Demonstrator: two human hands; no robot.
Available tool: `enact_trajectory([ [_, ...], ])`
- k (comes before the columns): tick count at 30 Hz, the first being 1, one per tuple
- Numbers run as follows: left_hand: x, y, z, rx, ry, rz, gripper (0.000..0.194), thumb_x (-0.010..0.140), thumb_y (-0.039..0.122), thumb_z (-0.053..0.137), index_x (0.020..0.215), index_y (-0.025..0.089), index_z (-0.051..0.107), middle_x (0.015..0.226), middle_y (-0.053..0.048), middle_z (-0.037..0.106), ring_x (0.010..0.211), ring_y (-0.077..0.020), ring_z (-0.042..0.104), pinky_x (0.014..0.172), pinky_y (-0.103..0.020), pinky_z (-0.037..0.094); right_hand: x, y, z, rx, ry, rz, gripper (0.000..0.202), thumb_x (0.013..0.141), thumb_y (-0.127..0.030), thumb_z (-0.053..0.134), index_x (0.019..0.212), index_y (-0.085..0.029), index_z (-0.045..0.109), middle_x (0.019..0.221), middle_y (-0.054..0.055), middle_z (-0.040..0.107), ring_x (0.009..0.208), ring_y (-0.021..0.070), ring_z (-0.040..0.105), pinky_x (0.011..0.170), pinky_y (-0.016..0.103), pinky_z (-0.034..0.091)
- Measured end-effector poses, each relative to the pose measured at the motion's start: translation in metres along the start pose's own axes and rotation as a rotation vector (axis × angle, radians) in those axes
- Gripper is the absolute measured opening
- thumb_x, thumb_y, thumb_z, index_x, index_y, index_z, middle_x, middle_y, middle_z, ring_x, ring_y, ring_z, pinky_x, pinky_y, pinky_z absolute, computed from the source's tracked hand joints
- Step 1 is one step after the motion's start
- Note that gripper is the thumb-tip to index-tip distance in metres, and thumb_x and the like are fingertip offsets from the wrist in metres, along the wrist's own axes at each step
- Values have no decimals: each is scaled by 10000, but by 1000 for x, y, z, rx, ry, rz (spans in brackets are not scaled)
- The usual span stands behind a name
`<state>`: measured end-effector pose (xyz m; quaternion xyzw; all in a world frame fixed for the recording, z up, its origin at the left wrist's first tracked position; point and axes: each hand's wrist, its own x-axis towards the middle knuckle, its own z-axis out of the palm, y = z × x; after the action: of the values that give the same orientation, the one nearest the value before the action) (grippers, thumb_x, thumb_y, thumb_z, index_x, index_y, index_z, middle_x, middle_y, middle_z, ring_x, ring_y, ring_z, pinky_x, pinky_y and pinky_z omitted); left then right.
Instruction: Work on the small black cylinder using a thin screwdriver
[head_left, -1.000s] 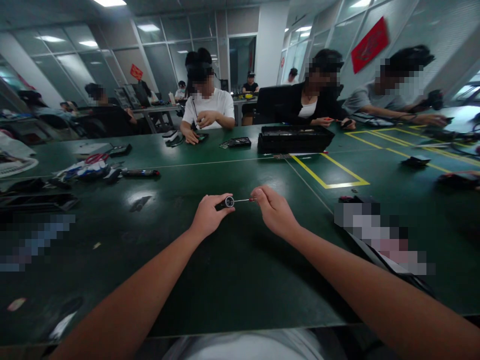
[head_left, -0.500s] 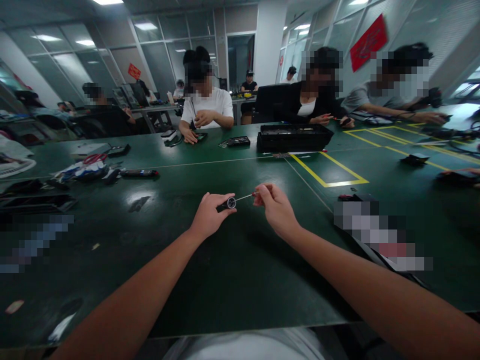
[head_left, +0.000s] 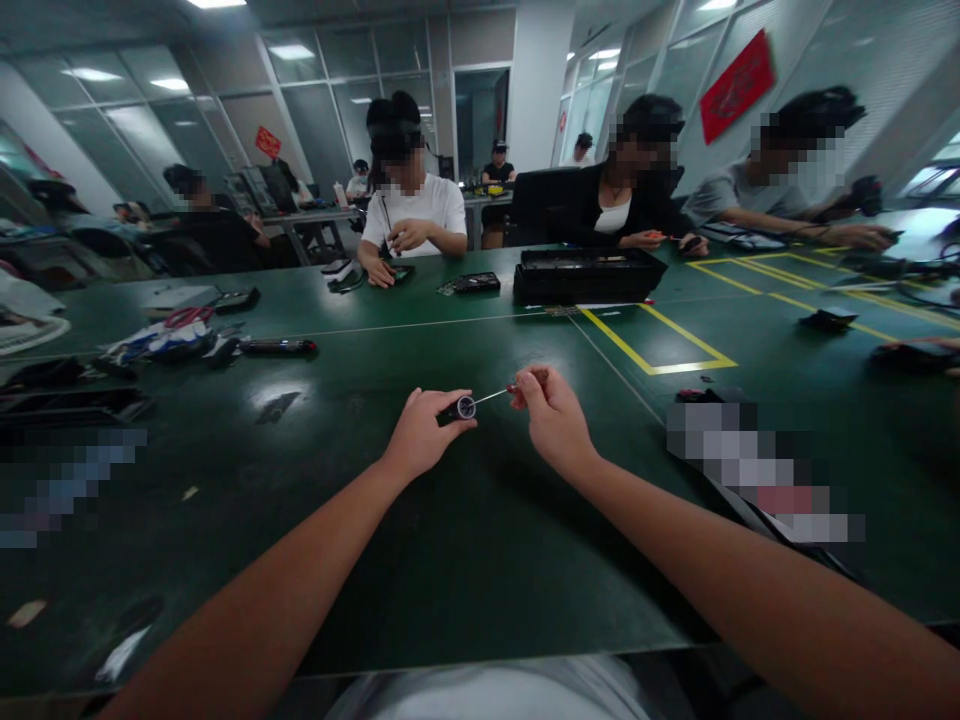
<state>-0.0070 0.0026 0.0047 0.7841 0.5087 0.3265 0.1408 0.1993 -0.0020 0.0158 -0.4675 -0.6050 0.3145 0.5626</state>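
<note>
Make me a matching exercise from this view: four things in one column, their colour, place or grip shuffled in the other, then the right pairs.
Column one:
1. Left hand
2. Right hand
3. Long black box
4. Tabletop

Column two:
A. Dark green
B. Holds a thin-shafted tool
C. On the far side of the table, beyond both hands
D. Holds a dark round part with a pale rim

Pairs: 1-D, 2-B, 3-C, 4-A
</note>
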Motion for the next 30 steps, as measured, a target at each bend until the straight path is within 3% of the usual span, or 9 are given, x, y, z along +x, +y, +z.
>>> enact_trajectory([
  [4,0,-1,-1,6,28,-16,391,831,326,765,1209,277,678,1177,-47,716,1103,-267,621,1109,-545,328,-2,-10,-5,-138,-60,-69,264,959,-451,522,941,-210,626,758,24,675,691,172,630,646,302,467],
  [10,0,0,-2,1,40,-16,370,838,325,759,1197,281,680,1174,-41,718,1105,-268,625,1133,-560,296,-1,-14,-11,-382,3,-146,431,878,-568,631,628,-223,565,537,-24,550,491,131,483,508,279,350],
  [13,-1,-1,-2,7,34,-9,374,842,333,756,1203,282,679,1178,-42,717,1109,-270,624,1131,-565,297,-2,-14,-11,-350,-36,-182,302,909,-497,619,783,-223,636,643,-3,631,567,154,560,547,288,403],
  [16,-1,-1,-3,19,43,-25,378,842,324,755,1209,270,681,1174,-50,719,1098,-275,622,1113,-560,324,-4,-15,-11,-257,-152,-244,165,953,-354,553,1001,-222,641,883,42,708,790,194,657,695,320,486],
  [19,-1,-1,-3,15,51,-40,372,842,310,754,1205,269,683,1177,-53,719,1094,-278,622,1113,-565,323,-5,-16,-11,-224,-222,-258,175,971,-342,514,1034,-222,623,915,44,700,836,201,656,732,326,486],
  [24,-1,-2,-2,-14,34,-25,373,843,316,754,1207,287,677,1186,-40,715,1130,-271,614,1149,-602,252,-6,-16,-11,-302,-179,-214,300,1005,-417,447,915,-224,658,675,-1,612,574,156,541,552,296,367],
  [30,-1,-5,-2,-7,51,-21,385,850,317,746,1224,276,668,1199,-44,711,1120,-259,618,1146,-594,277,-4,-12,-8,-156,-107,-206,169,942,-322,541,1059,-215,599,896,46,686,787,189,624,701,322,458],
])
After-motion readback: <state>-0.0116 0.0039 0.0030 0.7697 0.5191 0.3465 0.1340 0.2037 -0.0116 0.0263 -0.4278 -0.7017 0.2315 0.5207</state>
